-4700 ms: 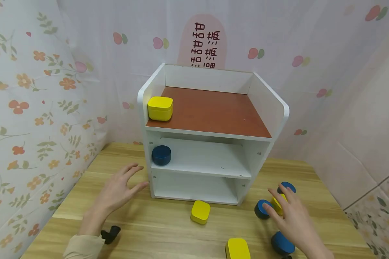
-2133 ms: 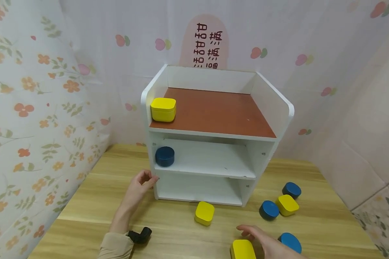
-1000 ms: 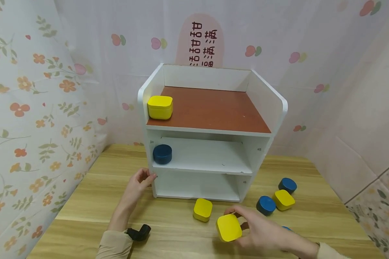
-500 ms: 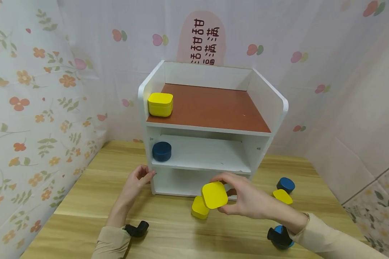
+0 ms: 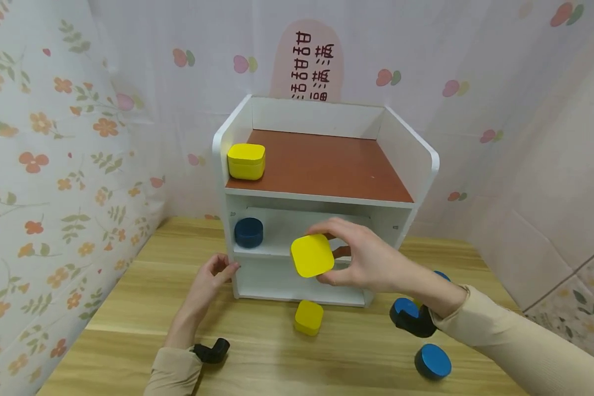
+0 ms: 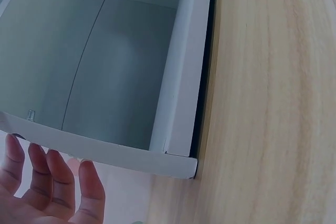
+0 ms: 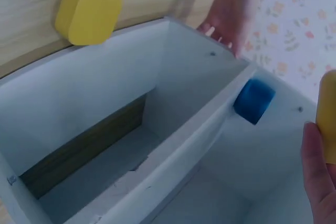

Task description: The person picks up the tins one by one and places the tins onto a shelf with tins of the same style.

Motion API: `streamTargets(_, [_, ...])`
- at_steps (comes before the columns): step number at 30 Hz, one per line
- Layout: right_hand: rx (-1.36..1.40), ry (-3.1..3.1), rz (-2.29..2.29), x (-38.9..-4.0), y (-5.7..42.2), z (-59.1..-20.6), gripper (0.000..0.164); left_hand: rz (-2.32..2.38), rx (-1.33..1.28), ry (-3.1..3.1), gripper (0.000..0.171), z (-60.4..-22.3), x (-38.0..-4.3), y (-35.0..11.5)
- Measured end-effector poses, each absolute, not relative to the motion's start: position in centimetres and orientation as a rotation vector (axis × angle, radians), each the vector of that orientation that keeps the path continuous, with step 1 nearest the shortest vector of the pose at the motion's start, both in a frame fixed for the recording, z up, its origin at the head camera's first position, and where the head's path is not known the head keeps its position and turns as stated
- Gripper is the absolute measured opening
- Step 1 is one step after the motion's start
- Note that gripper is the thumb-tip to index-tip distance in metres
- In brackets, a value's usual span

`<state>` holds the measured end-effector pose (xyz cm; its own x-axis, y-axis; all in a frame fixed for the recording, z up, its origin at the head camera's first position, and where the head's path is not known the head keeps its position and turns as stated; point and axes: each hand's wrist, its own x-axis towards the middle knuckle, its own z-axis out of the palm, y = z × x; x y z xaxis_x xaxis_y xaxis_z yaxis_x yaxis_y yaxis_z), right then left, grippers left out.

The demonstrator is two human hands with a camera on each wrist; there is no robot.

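My right hand [image 5: 361, 256] grips a yellow rounded-square tin [image 5: 312, 256] by its sides, raised in front of the middle and bottom levels of a white shelf unit [image 5: 322, 195]. At the right edge of the right wrist view, that held yellow tin [image 7: 327, 119] shows beside a finger. My left hand [image 5: 208, 283] touches the unit's left side panel; in the left wrist view its bent fingers [image 6: 60, 179] have their tips right at the panel edge. A round blue tin [image 5: 249, 232] sits at the left of the middle shelf. Another yellow tin [image 5: 246, 161] occupies the top's left front corner.
On the wooden table [image 5: 257, 352], a yellow tin [image 5: 309, 318] lies before the unit. Several blue tins, one nearest the front [image 5: 433, 362], lie at the right, partly hidden by my right forearm and black wrist strap [image 5: 416, 322]. Patterned curtains [image 5: 178, 110] surround the table.
My right hand has taken the yellow tin from the table's front and lifted it up and leftward to the unit. My left hand has moved in to the side panel and stayed there.
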<state>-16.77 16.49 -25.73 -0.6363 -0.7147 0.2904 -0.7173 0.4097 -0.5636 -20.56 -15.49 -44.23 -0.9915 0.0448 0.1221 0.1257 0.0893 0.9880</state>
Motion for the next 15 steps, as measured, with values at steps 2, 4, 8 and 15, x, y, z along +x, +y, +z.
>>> streamTargets(2, [1.312, -2.645, 1.086, -17.3, 16.4, -25.2, 0.065, -2.073, -0.169, -2.272, 0.027, -44.2, -20.7, -15.5])
streamTargets(4, [1.288, -2.652, 1.116, -17.7, 16.3, -24.7, 0.065, -2.075, -0.166, -2.273, 0.026, -44.3, -20.7, -15.5])
streamTargets(8, [1.275, -2.638, 1.137, -18.1, 16.0, -23.6, 0.066, -2.079, -0.161, -2.280, 0.025, -44.4, -20.7, -15.5])
streamTargets(15, [1.248, -2.598, 1.311, -19.1, 14.7, -20.8, 0.063, -2.081, -0.166, -2.275, 0.025, -44.3, -20.6, -15.5])
